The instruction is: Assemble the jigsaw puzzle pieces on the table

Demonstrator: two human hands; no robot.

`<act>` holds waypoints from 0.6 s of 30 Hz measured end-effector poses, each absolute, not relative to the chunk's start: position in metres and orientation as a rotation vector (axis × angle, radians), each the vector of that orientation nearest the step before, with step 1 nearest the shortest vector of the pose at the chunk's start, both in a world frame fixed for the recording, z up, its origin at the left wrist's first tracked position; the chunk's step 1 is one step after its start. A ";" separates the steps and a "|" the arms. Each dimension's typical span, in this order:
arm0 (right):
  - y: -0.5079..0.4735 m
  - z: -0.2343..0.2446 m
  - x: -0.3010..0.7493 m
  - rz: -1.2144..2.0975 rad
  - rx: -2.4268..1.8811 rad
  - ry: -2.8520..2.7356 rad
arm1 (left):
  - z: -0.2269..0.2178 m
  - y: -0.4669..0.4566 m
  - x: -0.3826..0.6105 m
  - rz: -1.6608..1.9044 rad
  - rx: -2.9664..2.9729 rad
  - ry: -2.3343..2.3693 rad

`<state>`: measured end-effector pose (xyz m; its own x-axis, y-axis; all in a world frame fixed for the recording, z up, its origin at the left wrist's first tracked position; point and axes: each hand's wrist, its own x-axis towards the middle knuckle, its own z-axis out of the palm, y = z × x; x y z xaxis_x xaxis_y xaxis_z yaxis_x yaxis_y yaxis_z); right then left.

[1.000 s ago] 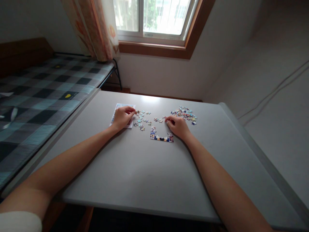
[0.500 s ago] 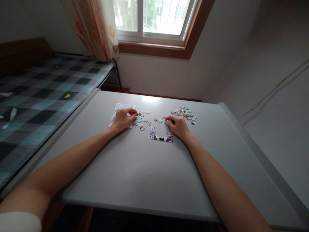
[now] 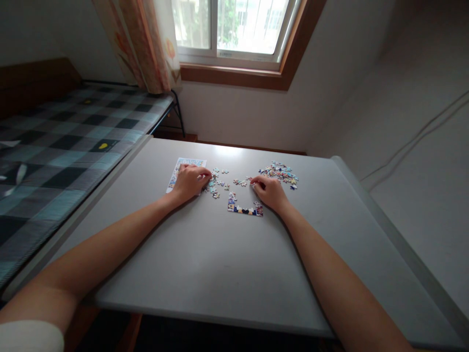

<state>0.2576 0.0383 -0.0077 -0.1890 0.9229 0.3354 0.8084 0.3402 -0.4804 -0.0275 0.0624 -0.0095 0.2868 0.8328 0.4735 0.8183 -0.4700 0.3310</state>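
Since the small, flat cardboard jigsaw pieces (image 3: pixel 220 183) scattered mid-table look light and slide easily, edge pinches suit them; left hand (image 3: pixel 189 182) seemingly pinches one, right hand (image 3: pixel 270 192) rests curled, grip unclear.

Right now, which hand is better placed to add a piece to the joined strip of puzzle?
Probably the right hand: it rests right beside the strip. The left hand lies farther off, over the picture card.

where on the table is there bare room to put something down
The table is bare between the forearms, near of the joined puzzle strip, and right of the piece pile. It is crowded between the left hand and right hand.
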 end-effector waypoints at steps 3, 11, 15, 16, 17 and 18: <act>0.038 -0.008 0.258 0.263 -1.505 -2.045 | -0.012 0.064 -0.028 0.936 2.522 1.593; 0.039 -0.009 0.258 0.252 -1.518 -2.051 | -0.009 0.062 -0.027 0.916 2.531 1.566; 0.038 -0.008 0.258 0.266 -1.508 -2.045 | -0.007 0.060 -0.027 1.060 2.571 1.608; 0.038 -0.008 0.258 0.273 -1.505 -2.041 | -0.005 0.059 -0.027 1.126 2.609 1.619; 0.038 -0.009 0.258 0.278 -1.503 -2.037 | -0.002 0.057 -0.027 1.194 2.660 1.618; 0.039 -0.009 0.258 0.283 -1.501 -2.034 | 0.001 0.054 -0.026 1.249 2.737 1.595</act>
